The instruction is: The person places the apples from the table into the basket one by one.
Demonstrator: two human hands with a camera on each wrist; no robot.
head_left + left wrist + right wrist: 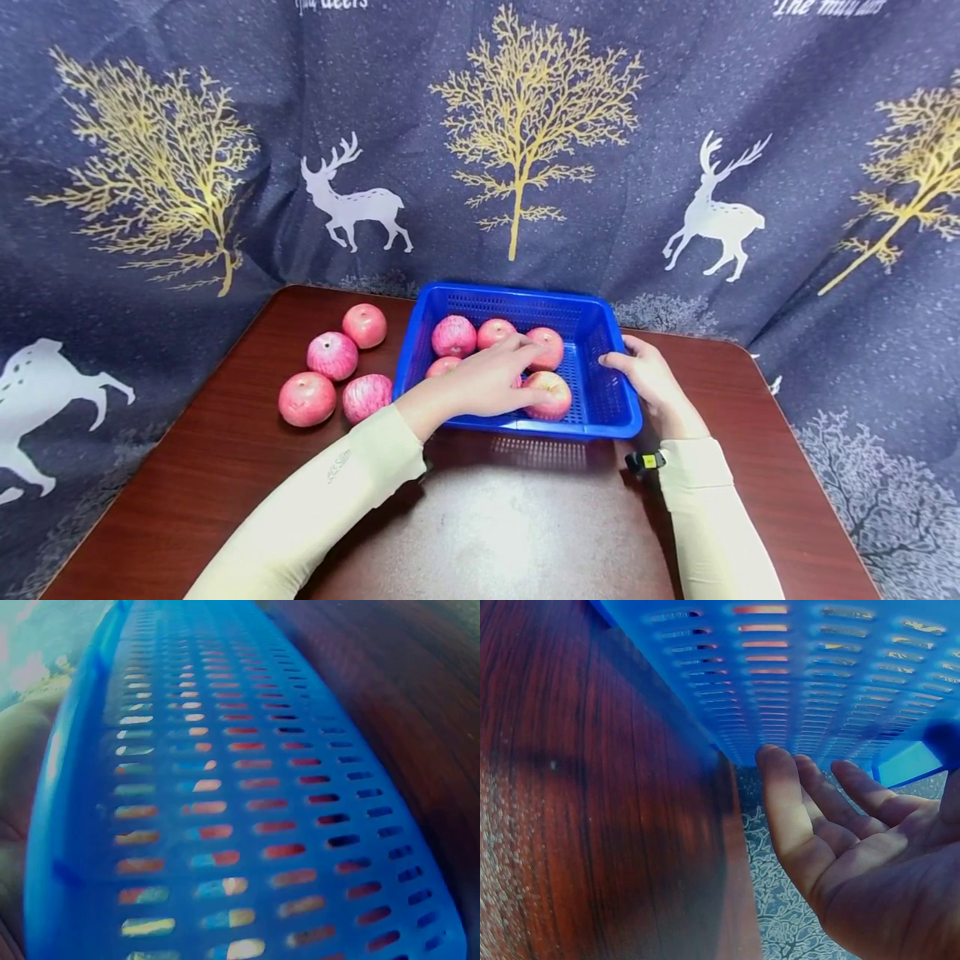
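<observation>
Five round red-and-pink apples [453,335] show inside a rectangular blue plastic basket [555,307] with slotted walls, and a further red sliver appears beneath the hand. The basket stands on the table, its mouth facing up and its long axis running left to right across the person's front, the right end slightly nearer. The front right apple turns a pale yellowish face upward.

The left hand [487,382] is over the basket: fingertips touch the rear right apple, the thumb touches the front right one, and the fingers lie extended, clenched round neither. The right hand [652,379] grasps the basket's right rim, thumb over the edge, fingers along the outer wall.

Four more round red apples [307,399] lie on the glossy reddish-brown wooden table [495,533] left of the basket, one with its dark hollow upward.

Lettering on the left cream fabric sleeve [315,508] is too small to read surely. A small black wrist device [637,463] at the right cuff bears a yellow label, illegible. On the dark blue printed fabric backdrop [420,100], cropped white writing reads "deers" at left and "The" at right, above gold trees and white deer.
</observation>
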